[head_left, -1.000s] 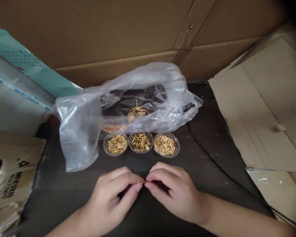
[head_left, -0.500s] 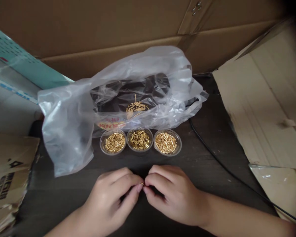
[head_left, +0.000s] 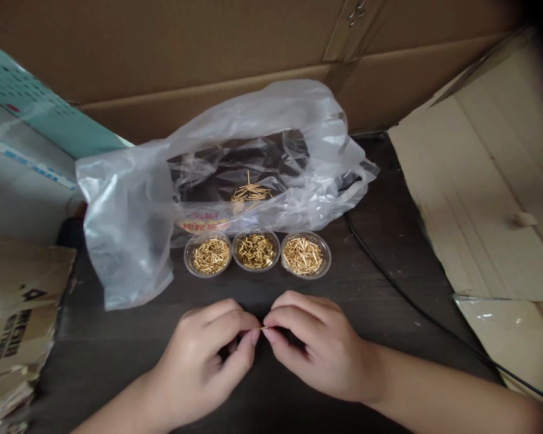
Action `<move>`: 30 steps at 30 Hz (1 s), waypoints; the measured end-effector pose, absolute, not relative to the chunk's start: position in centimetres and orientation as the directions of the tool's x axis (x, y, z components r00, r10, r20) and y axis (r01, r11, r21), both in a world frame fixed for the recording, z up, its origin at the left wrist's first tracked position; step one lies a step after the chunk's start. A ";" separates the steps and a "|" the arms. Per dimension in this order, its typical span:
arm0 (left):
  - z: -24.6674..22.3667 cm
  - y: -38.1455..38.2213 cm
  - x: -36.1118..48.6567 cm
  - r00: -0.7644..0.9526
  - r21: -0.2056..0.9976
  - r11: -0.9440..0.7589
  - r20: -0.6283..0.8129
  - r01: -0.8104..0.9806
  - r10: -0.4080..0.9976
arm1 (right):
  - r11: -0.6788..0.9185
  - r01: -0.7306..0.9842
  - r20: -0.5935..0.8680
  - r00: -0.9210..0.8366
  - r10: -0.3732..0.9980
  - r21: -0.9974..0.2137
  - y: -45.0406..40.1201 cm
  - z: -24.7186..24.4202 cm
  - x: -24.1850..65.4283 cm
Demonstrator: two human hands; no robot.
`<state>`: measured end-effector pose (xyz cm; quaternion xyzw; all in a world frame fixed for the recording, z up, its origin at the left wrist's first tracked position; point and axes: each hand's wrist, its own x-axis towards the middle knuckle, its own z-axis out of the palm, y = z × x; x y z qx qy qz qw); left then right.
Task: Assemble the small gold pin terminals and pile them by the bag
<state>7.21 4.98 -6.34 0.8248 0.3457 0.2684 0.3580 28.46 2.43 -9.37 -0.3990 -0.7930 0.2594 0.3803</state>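
My left hand (head_left: pixel 212 355) and my right hand (head_left: pixel 319 343) meet fingertip to fingertip above the dark table (head_left: pixel 380 380). Both pinch a tiny gold pin (head_left: pixel 262 328) that lies across the small gap between them. Just beyond stand three round clear cups side by side. Gold pieces fill the left cup (head_left: pixel 208 255), the middle cup (head_left: pixel 256 251) and the right cup (head_left: pixel 304 255). Behind them, long thin gold pins (head_left: pixel 252 193) lie in a loose pile on a clear plastic bag (head_left: pixel 127 223).
Cardboard walls stand at the back (head_left: pixel 185 54) and right (head_left: pixel 493 181). A torn cardboard box (head_left: pixel 31 319) is at the left, below a teal panel (head_left: pixel 49 108). A black cable (head_left: pixel 402 292) crosses the table's right side.
My fingertips have drawn slightly apart, and more of the gold pin shows between them. The whole view has shifted a little.
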 end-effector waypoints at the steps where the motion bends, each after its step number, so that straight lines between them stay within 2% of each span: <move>1: -6.4 5.0 7.2 0.617 0.776 -0.508 0.201 0.373 0.760 | 0.557 0.440 0.399 -0.403 0.823 -0.704 2.4 -9.3 28.5; 7: -6.7 4.8 7.2 0.641 0.766 -0.526 0.198 0.371 0.741 | 0.592 0.584 0.358 -0.475 0.804 -0.555 2.2 -9.2 28.2; 9: -6.7 4.7 7.2 0.652 0.766 -0.527 0.191 0.369 0.734 | 0.584 0.605 0.352 -0.469 0.810 -0.540 2.3 -9.2 28.1; 15: -6.4 4.9 7.4 0.616 0.828 -0.448 0.166 0.337 0.770 | 0.564 0.491 0.398 -0.406 0.823 -0.664 2.2 -9.1 28.5; 25: -6.2 4.7 8.0 0.638 0.924 -0.253 0.014 0.286 0.770 | 0.598 0.293 0.525 -0.294 0.799 -0.746 2.5 -8.7 28.9; 30: -6.0 4.8 8.1 0.598 0.929 -0.226 0.006 0.292 0.801 | 0.618 0.281 0.542 -0.304 0.783 -0.734 2.8 -8.7 28.8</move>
